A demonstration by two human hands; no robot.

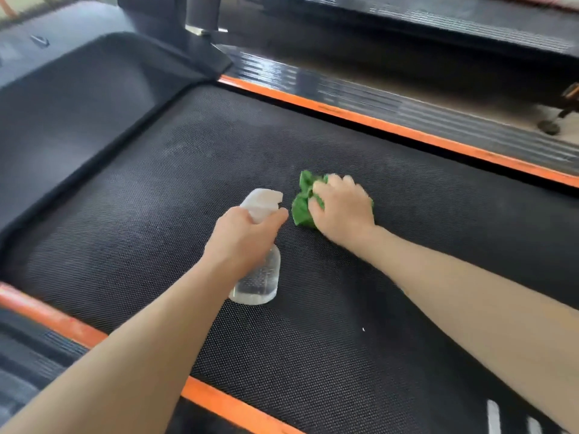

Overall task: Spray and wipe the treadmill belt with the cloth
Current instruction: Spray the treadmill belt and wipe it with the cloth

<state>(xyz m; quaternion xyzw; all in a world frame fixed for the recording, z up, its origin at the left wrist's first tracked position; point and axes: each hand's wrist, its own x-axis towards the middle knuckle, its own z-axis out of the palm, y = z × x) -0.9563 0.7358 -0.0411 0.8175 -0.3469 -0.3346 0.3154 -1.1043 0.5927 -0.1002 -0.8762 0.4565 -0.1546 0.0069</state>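
Observation:
The black textured treadmill belt (194, 170) fills the middle of the view. My left hand (242, 238) grips a clear spray bottle (258, 278) by its neck, its white nozzle pointing away from me above the belt. My right hand (341, 209) presses a crumpled green cloth (302, 206) flat on the belt, just right of the nozzle. Most of the cloth is hidden under my fingers and palm.
Orange strips (391, 128) border the belt on both sides, with black ribbed side rails (344, 89) beyond them. The dark motor cover (78, 98) lies at the far left, with an upright post (175, 23) behind it. Another machine's deck (438, 14) runs along the top.

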